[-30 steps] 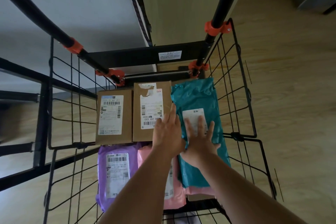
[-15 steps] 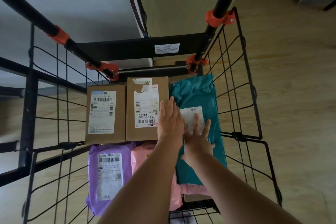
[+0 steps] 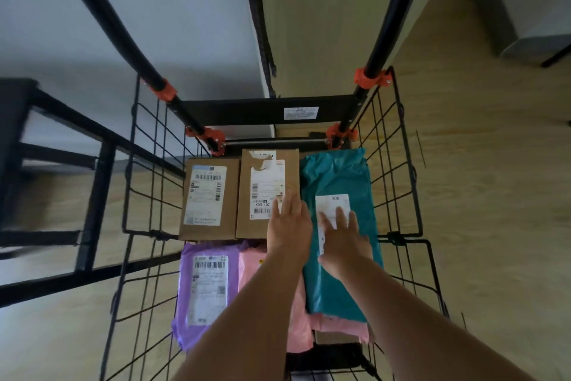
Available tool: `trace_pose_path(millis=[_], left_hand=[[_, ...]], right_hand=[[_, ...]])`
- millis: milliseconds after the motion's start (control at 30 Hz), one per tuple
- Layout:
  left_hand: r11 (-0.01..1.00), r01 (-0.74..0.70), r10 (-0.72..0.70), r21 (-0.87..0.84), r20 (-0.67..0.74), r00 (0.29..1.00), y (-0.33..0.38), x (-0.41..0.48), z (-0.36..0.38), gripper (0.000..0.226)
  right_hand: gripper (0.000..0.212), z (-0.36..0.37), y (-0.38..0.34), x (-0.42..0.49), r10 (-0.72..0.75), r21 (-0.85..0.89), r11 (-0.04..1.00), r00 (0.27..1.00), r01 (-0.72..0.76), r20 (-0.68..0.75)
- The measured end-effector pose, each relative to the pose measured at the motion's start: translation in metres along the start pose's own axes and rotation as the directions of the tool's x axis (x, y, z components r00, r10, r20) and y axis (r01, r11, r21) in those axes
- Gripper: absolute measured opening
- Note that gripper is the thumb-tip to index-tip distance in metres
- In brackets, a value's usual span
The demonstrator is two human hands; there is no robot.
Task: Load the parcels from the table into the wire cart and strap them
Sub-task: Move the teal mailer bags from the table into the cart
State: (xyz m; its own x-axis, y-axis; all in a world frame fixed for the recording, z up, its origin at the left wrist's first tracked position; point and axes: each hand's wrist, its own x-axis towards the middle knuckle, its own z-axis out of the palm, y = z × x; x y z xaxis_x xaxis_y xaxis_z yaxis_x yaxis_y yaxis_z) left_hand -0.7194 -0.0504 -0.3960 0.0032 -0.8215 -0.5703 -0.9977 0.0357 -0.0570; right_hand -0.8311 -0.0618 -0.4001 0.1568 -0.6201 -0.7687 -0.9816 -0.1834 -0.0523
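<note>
The black wire cart holds several parcels. Two brown boxes lie side by side at the far end, the left box and the middle box. A teal mailer fills the right side, on top of a pink mailer. A purple mailer lies near left. My left hand rests flat with straight fingers on the middle box's right edge. My right hand lies flat on the teal mailer's white label.
The cart's black handle posts with orange clamps rise at the far end. A black table frame stands to the left. Wooden floor spreads to the right, with a grey unit at the top right.
The view has shifted a little. Both hands stay flat on the parcels; the right hand has slid slightly toward me on the teal mailer.
</note>
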Motion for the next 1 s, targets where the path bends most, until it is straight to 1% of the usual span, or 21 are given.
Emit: trace_pose_path(millis=[100, 200, 333, 467, 567, 600, 667, 767, 867, 1000], left_hand=[[0.988, 0.059, -0.06, -0.143, -0.006, 0.998, -0.01, -0.022, -0.007, 0.068], [0.969, 0.108, -0.105, -0.221, 0.023, 0.994, -0.024, -0.045, -0.01, 0.065], [0.957, 0.17, -0.159, -0.237, 0.065, 0.985, -0.041, -0.073, -0.012, 0.061], [0.948, 0.197, -0.203, -0.249, 0.004, 0.979, -0.061, -0.099, -0.021, 0.055], [0.937, 0.224, -0.244, -0.267, -0.047, 0.968, -0.082, -0.119, -0.031, 0.046], [0.936, 0.227, -0.254, -0.269, -0.068, 0.965, -0.091, -0.126, -0.034, 0.044], [0.935, 0.23, -0.266, -0.271, -0.104, 0.958, -0.11, -0.143, -0.038, 0.049], [0.917, 0.25, -0.301, -0.31, -0.129, 0.945, -0.142, -0.175, -0.037, 0.052], [0.878, 0.271, -0.363, -0.394, -0.18, 0.914, -0.173, -0.211, -0.031, 0.051], [0.832, 0.259, -0.41, -0.49, -0.23, 0.882, -0.215, -0.266, -0.022, 0.052]], right_hand=[[0.085, -0.008, -0.01, -0.017, -0.031, -0.013, 0.999, 0.999, 0.031, -0.027], [0.07, -0.018, -0.023, -0.036, -0.094, -0.011, 0.996, 0.995, 0.094, -0.043], [0.053, -0.024, -0.045, -0.057, -0.143, 0.007, 0.989, 0.98, 0.145, -0.136], [0.033, -0.036, -0.072, -0.083, -0.186, 0.016, 0.981, 0.961, 0.194, -0.205], [0.018, -0.047, -0.097, -0.102, -0.221, -0.052, 0.975, 0.948, 0.215, -0.228], [0.016, -0.049, -0.107, -0.108, -0.225, -0.06, 0.974, 0.945, 0.216, -0.239], [0.02, -0.051, -0.127, -0.123, -0.23, -0.084, 0.973, 0.939, 0.215, -0.255], [0.025, -0.052, -0.162, -0.147, -0.28, -0.169, 0.956, 0.921, 0.241, -0.272], [0.019, -0.049, -0.2, -0.173, -0.329, -0.231, 0.937, 0.88, 0.261, -0.341], [0.022, -0.036, -0.247, -0.204, -0.367, -0.243, 0.927, 0.826, 0.286, -0.428]])
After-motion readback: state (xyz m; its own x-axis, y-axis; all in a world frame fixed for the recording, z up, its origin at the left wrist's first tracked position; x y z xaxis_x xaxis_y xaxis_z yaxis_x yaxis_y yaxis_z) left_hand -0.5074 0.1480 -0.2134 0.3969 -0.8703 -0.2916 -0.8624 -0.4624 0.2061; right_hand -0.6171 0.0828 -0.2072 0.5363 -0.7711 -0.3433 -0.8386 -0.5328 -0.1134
